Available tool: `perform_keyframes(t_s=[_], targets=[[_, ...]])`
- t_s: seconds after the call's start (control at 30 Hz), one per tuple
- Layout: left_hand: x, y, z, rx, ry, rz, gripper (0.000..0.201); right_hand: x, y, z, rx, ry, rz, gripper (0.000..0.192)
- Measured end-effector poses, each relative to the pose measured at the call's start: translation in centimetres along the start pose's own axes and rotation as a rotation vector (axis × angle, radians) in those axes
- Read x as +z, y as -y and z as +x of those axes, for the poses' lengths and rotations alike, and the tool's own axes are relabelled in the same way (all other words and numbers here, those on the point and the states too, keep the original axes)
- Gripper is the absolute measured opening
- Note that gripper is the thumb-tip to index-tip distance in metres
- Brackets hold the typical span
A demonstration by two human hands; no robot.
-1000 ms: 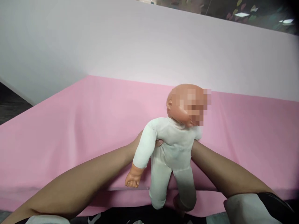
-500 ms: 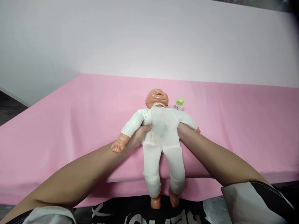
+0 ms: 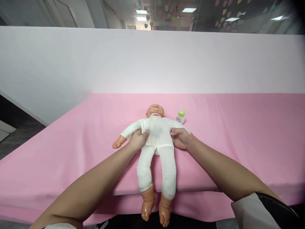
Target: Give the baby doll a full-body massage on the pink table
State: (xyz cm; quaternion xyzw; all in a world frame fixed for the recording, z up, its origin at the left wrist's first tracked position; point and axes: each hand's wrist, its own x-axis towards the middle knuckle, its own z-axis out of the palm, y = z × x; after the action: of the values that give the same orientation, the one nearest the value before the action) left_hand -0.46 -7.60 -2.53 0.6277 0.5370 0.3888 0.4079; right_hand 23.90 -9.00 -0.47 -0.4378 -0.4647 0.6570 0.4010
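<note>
A baby doll (image 3: 157,132) with a white cloth body and plastic head, hands and feet lies face up, its feet hanging past the near edge of the pink-covered table (image 3: 238,133). My left hand (image 3: 139,139) grips its torso on the left side under the arm, thumb on the front. On the opposite side my right hand (image 3: 181,137) holds the torso the same way, thumb at the front; its other fingers are mostly hidden. Beyond the doll's arm on the right stands a small clear bottle (image 3: 180,117) with a green cap.
A white wall panel (image 3: 152,63) rises behind the far edge of the table. Above it is glass (image 3: 166,16) with heart stickers and reflected ceiling lights. Dark floor (image 3: 16,140) shows at the left.
The doll now lies farther back and flatter on the table, its head farther from me. My right hand's thumb has come into view. The camera has tilted up, showing the glass.
</note>
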Motion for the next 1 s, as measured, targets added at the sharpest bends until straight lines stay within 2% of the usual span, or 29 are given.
perform_keyframes(t_s=[0.07, 0.17, 0.23, 0.33, 0.4, 0.53, 0.6, 0.67, 0.73, 0.8, 0.87, 0.93, 1.0], targets=[[-0.2, -0.1, 0.1, 0.011, -0.017, 0.015, 0.044, -0.3, 0.1, 0.1, 0.043, 0.088, 0.057, 0.024], [-0.6, -0.8, -0.1, -0.023, -0.072, 0.218, 0.036, -0.5, 0.0, 0.2, 0.089, 0.111, -0.062, 0.037], [-1.0, -1.5, -0.3, -0.050, -0.087, 0.414, 0.035, -0.6, 0.0, 0.2, 0.090, 0.033, -0.285, 0.046], [-1.7, -2.5, -0.6, -0.036, -0.064, 0.678, 0.043, -0.6, 0.2, -0.2, -0.018, -0.124, -0.787, 0.052], [-2.2, -3.0, -0.8, -0.013, -0.037, 0.797, 0.048, -0.3, 0.6, -0.6, -0.086, -0.180, -1.055, 0.054], [-3.2, -3.6, -1.4, 0.010, 0.011, 0.919, 0.050, 0.2, 1.7, -1.8, -0.127, -0.239, -1.296, 0.050], [-3.7, -3.9, -1.3, 0.048, 0.004, 0.930, 0.047, 0.1, 2.2, -1.9, -0.153, -0.278, -1.282, 0.041], [-4.0, -4.2, -0.4, 0.127, -0.049, 0.876, 0.039, 0.0, 2.7, -1.3, -0.240, -0.324, -1.181, 0.035], [-3.9, -4.6, 1.5, 0.219, -0.121, 0.731, 0.029, 0.1, 3.1, 0.3, -0.382, -0.372, -1.022, 0.046], [-3.3, -5.2, 4.6, 0.275, -0.162, 0.495, 0.029, 0.4, 3.4, 3.2, -0.494, -0.427, -0.835, 0.067], [-2.3, -5.9, 8.2, 0.299, -0.255, 0.263, 0.038, 0.8, 3.7, 6.8, -0.530, -0.476, -0.662, 0.081], [-0.8, -6.3, 11.6, 0.272, -0.329, 0.060, 0.040, 1.1, 3.9, 10.6, -0.527, -0.481, -0.495, 0.083], [0.7, -6.4, 14.2, 0.199, -0.303, -0.176, 0.041, 1.2, 3.9, 14.0, -0.502, -0.460, -0.323, 0.077]])
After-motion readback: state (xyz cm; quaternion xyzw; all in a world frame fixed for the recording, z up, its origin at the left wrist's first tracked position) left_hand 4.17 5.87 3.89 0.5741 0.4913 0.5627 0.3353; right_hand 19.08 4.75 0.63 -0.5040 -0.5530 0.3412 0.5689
